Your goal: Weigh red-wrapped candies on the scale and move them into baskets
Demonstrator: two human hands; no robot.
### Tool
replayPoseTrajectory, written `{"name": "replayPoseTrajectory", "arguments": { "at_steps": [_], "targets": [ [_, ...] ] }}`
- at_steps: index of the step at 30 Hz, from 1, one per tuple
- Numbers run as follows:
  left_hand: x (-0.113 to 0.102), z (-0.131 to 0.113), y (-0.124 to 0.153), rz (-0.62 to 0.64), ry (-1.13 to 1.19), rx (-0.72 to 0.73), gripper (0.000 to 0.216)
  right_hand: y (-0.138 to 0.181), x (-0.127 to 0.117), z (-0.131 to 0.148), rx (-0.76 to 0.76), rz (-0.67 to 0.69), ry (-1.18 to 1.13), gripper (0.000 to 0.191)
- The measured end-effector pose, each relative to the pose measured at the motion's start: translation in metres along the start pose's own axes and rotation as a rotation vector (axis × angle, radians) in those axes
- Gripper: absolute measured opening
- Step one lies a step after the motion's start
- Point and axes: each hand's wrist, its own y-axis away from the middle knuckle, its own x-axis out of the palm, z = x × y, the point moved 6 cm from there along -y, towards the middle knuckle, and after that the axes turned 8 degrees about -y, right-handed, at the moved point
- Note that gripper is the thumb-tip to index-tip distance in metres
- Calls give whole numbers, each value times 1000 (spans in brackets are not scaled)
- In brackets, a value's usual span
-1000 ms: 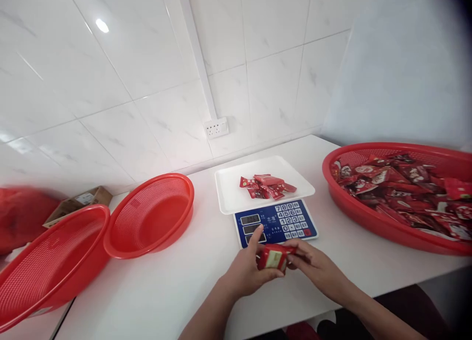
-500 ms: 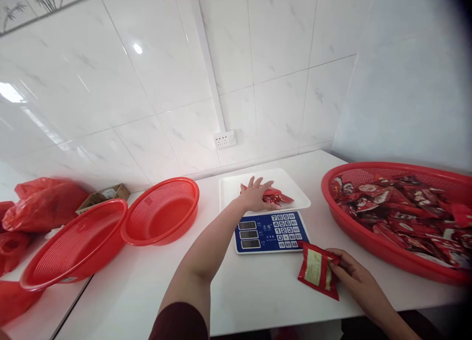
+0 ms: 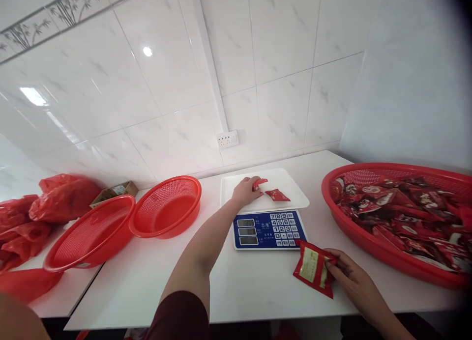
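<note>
My left hand is over the white tray of a digital scale, its fingers closed around red packets. Another red packet lies flat on the tray to the right of that hand. The scale's blue keypad panel faces me; its display digits are too faint to read. In front of the scale, my right hand pinches the right edge of a red packet with a pale label, held just above the table by the panel's lower right corner.
A large red basket full of red packets stands at the right. Two red plastic baskets, a nearer one and another, sit left of the scale. Red plastic bags and a cardboard box are at the far left. A wall socket is behind.
My left hand has closed from a spread position over the pile, gathering packets and shifting slightly left. One packet now lies apart on the tray. My right hand still holds its packet.
</note>
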Motion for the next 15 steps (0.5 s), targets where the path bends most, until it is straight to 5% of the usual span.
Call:
{"name": "replayPoseTrajectory", "arguments": {
  "at_steps": [4,9,12,15],
  "targets": [
    [-45,42,6,-147,0,-146,46,1,-1,-1,32,-9,-11,44],
    [-107,128,48,-239,-73,-432,46,1,0,2,17,10,-17,39],
    [-120,174,80,-157,-92,-595,45,0,-1,-2,26,13,-43,38],
    [-114,191,95,-82,-72,-662,53,-1,-1,-6,36,16,-47,40]
  ]
}}
